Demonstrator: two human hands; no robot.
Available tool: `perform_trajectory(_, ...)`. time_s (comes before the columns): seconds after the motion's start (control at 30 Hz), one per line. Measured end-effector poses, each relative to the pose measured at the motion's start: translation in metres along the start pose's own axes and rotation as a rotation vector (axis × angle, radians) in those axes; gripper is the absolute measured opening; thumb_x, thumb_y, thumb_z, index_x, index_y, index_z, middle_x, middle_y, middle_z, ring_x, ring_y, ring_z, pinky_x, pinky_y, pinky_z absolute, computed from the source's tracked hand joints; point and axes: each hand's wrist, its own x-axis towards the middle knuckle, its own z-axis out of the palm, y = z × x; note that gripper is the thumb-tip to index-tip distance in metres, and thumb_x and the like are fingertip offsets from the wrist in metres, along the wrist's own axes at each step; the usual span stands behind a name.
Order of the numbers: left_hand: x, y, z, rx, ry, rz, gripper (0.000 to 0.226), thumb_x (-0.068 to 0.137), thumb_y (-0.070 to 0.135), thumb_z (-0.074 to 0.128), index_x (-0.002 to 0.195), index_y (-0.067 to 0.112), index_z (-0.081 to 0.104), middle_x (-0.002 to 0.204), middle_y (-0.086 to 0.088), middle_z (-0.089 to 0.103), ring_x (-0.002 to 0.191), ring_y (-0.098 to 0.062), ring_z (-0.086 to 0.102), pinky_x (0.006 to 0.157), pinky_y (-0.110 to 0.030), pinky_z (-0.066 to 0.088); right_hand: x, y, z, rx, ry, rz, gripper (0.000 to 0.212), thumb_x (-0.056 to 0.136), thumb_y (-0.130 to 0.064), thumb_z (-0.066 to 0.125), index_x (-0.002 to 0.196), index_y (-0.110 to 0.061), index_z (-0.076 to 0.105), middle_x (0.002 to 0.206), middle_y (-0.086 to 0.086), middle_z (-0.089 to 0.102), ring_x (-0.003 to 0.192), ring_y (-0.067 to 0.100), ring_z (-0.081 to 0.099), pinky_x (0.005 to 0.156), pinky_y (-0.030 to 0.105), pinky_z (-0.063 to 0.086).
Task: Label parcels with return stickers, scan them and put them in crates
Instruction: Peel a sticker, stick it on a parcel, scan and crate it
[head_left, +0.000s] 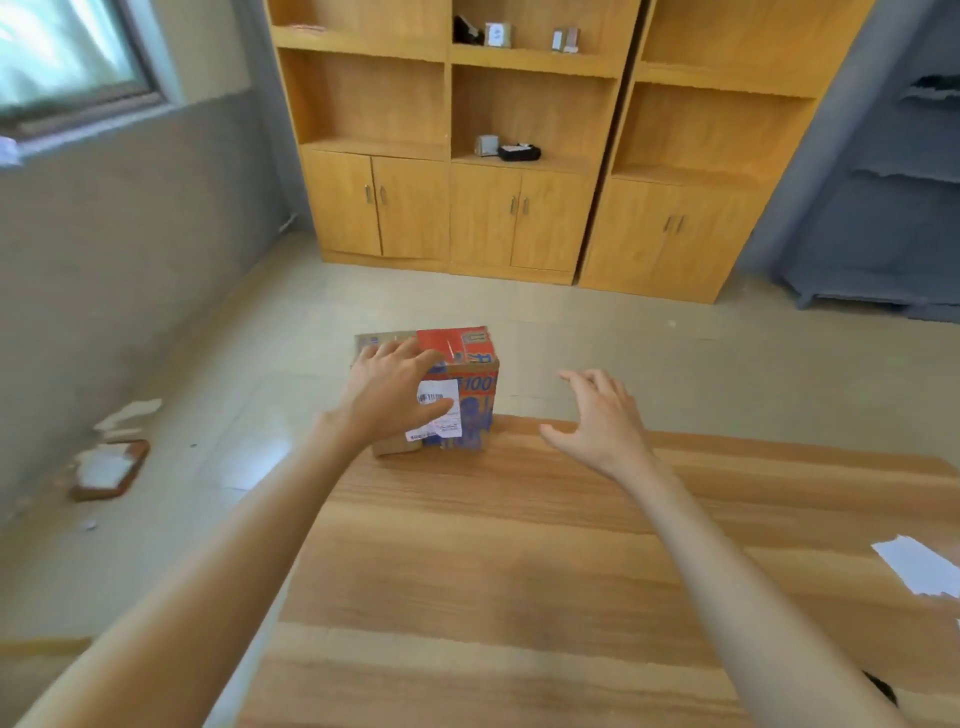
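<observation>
— What stands at the far wall?
— Light wooden cabinets (524, 140), open shelves above, paired doors with small metal handles below. A few small boxes and a dark object sit on the middle shelves.
— And to the right?
— A blue-grey shelving unit (883, 197) against a blue-grey wall.
— The left side?
— A wall (130, 208), pale above and grey below, with a window (67, 57) at the top corner letting in bright daylight.
— The floor?
— Pale glossy tiles (675, 353). Near the left wall lie white scraps and a brown-edged board (109, 470).
— Nearest the camera?
— A wood-grain table (519, 571), a white sheet (919, 566) at its right edge.
</observation>
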Motion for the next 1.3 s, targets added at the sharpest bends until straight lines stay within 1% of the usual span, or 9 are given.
perform_trajectory(0.2,-0.014,0.007,-0.007,0.044,0.005,-0.238,0.055,0.089,0.05,0.056,0.138,0.026,0.047,0.14,-0.002,0.049,0.125,-0.025,0.045,0.101,-0.036,0.032,0.059,-0.015,0.021,0.069,-0.071,-0.245,0.073,0.081,-0.041,0.065,0.143,-0.02,0.035,0.134,0.009,0.042,0.125,0.03,0.037,0.101,0.036,0.031)
perform_trajectory(0.4,-0.011,-0.001,0.002,0.072,-0.025,-0.338,0.06,0.088,0.052,0.056,0.14,0.027,0.042,0.143,-0.002,0.045,0.127,-0.025,0.043,0.102,-0.037,0.032,0.089,-0.015,0.042,0.071,-0.135,-0.333,0.076,0.079,-0.041,0.066,0.145,-0.022,0.033,0.136,0.008,0.04,0.125,0.029,0.036,0.101,0.037,0.032)
perform_trajectory(0.83,0.098,-0.064,0.06,0.145,-0.206,-0.196,0.113,0.065,0.069,0.071,0.153,0.03,0.012,0.158,-0.01,0.016,0.144,-0.033,0.017,0.114,-0.046,0.019,0.155,0.0,0.1,0.141,-0.269,-0.255,0.109,0.074,-0.033,0.073,0.153,-0.028,-0.001,0.142,0.014,0.03,0.128,0.035,0.037,0.101,0.042,0.037)
perform_trajectory(0.93,0.115,-0.077,0.069,0.172,-0.292,-0.206,0.128,0.057,0.068,0.077,0.153,0.032,0.002,0.159,-0.011,0.012,0.145,-0.035,0.009,0.115,-0.055,0.015,0.171,-0.005,0.108,0.164,-0.293,-0.287,0.114,0.073,-0.029,0.075,0.152,-0.034,-0.007,0.146,0.015,0.025,0.124,0.035,0.043,0.097,0.043,0.044)
perform_trajectory(1.0,0.121,-0.084,0.074,0.166,-0.354,-0.219,0.134,0.054,0.062,0.083,0.153,0.033,-0.003,0.158,-0.011,0.01,0.146,-0.036,0.005,0.112,-0.061,0.015,0.182,-0.01,0.111,0.189,-0.312,-0.301,0.116,0.071,-0.028,0.078,0.152,-0.036,-0.005,0.153,0.016,0.012,0.129,0.036,0.04,0.096,0.045,0.046)
perform_trajectory(1.1,0.124,-0.095,0.081,0.17,-0.383,-0.193,0.135,0.053,0.054,0.087,0.152,0.034,-0.003,0.151,-0.009,0.02,0.14,-0.033,0.016,0.105,-0.056,0.033,0.198,-0.016,0.111,0.152,-0.336,-0.321,0.12,0.067,-0.03,0.084,0.153,-0.035,0.0,0.158,0.014,-0.014,0.143,0.035,0.019,0.1,0.045,0.041)
perform_trajectory(1.17,0.124,-0.1,0.084,0.174,-0.34,-0.173,0.127,0.057,0.046,0.087,0.151,0.034,0.003,0.142,-0.007,0.028,0.132,-0.031,0.026,0.093,-0.049,0.044,0.208,-0.02,0.113,0.093,-0.353,-0.346,0.122,0.065,-0.03,0.086,0.153,-0.034,0.002,0.158,0.01,-0.02,0.146,0.033,0.004,0.102,0.047,0.039)
perform_trajectory(1.23,0.125,-0.102,0.087,0.165,-0.305,-0.167,0.121,0.058,0.042,0.086,0.15,0.035,0.008,0.137,-0.006,0.031,0.126,-0.03,0.03,0.087,-0.047,0.047,0.215,-0.023,0.115,0.094,-0.392,-0.352,0.12,0.064,-0.027,0.087,0.153,-0.033,0.007,0.159,0.008,-0.011,0.144,0.035,0.007,0.104,0.048,0.04)
perform_trajectory(1.3,0.125,-0.103,0.087,0.135,-0.297,-0.17,0.12,0.055,0.04,0.087,0.149,0.036,0.012,0.134,-0.005,0.033,0.124,-0.029,0.032,0.084,-0.046,0.048,0.216,-0.025,0.118,0.123,-0.408,-0.35,0.117,0.063,-0.023,0.086,0.152,-0.031,0.011,0.153,0.008,0.008,0.135,0.035,0.024,0.1,0.046,0.043)
